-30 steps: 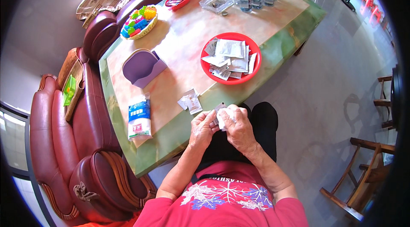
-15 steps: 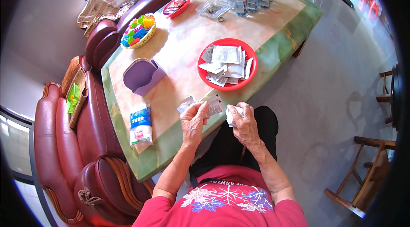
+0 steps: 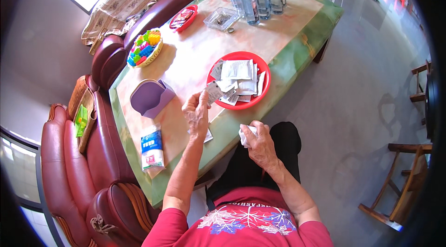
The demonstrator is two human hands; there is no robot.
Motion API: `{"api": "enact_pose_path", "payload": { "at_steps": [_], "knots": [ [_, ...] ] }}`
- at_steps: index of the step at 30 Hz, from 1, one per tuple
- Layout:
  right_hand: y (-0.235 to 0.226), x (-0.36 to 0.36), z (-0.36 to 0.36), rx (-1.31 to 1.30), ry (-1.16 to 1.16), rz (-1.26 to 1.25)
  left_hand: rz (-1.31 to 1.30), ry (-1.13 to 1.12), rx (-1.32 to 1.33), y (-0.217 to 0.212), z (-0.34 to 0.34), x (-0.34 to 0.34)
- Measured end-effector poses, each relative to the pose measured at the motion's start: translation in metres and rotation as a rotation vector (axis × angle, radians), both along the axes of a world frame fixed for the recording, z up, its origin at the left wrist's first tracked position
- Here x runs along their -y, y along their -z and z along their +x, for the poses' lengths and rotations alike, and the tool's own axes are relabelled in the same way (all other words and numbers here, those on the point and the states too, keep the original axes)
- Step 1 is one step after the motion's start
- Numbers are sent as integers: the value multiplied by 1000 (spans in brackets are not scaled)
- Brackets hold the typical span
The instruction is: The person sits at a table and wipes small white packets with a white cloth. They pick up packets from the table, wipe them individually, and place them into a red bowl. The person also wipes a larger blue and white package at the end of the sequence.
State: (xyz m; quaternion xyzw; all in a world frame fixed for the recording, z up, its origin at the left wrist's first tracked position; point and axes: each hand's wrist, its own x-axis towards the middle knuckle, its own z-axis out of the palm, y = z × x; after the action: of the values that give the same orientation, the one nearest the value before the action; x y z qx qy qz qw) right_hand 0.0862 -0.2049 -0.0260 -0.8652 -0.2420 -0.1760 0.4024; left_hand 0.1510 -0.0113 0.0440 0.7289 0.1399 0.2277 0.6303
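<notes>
Between the thumb and fingers of my left hand (image 3: 196, 112) is a small silvery-white sachet (image 3: 214, 91), held at the near left rim of a red round tray (image 3: 259, 100). In the tray lies a heap of white and silvery sachets (image 3: 237, 69). Another small white sachet (image 3: 208, 135) lies on the table, partly hidden behind my left wrist. My right hand (image 3: 261, 148) is closed around a crumpled white tissue or cloth (image 3: 248, 134), above my lap by the table's near edge.
On the marbled table (image 3: 188, 66) stand a purple open container (image 3: 160, 103), a blue-and-white plastic pack (image 3: 153, 147), a basket of colourful blocks (image 3: 147, 48), a small red dish (image 3: 184, 18), a clear tray (image 3: 221, 18) and several black-capped bottles (image 3: 263, 1). Left is a maroon sofa (image 3: 100, 145); right, a wooden stool (image 3: 400, 184).
My left hand has moved forward and left with a sachet, up to the red tray's rim. My right hand has shifted slightly, still gripping the white tissue or cloth.
</notes>
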Motion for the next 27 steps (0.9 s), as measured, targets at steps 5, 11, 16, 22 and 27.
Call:
{"api": "enact_pose_path", "payload": {
  "at_steps": [5,11,16,22,27],
  "knots": [
    [0,0,1,3,-6,24,129,-57,37,1,38,-14],
    [-3,2,1,-39,-21,33,367,-125,-6,11,78,-16],
    [-5,4,4,-66,-42,36,445,-152,-72,29,95,-24],
    [-1,5,5,-72,-53,53,336,-115,4,27,94,-28],
    [-3,5,5,-106,-57,70,323,-43,-115,16,95,-13]
  ]
}}
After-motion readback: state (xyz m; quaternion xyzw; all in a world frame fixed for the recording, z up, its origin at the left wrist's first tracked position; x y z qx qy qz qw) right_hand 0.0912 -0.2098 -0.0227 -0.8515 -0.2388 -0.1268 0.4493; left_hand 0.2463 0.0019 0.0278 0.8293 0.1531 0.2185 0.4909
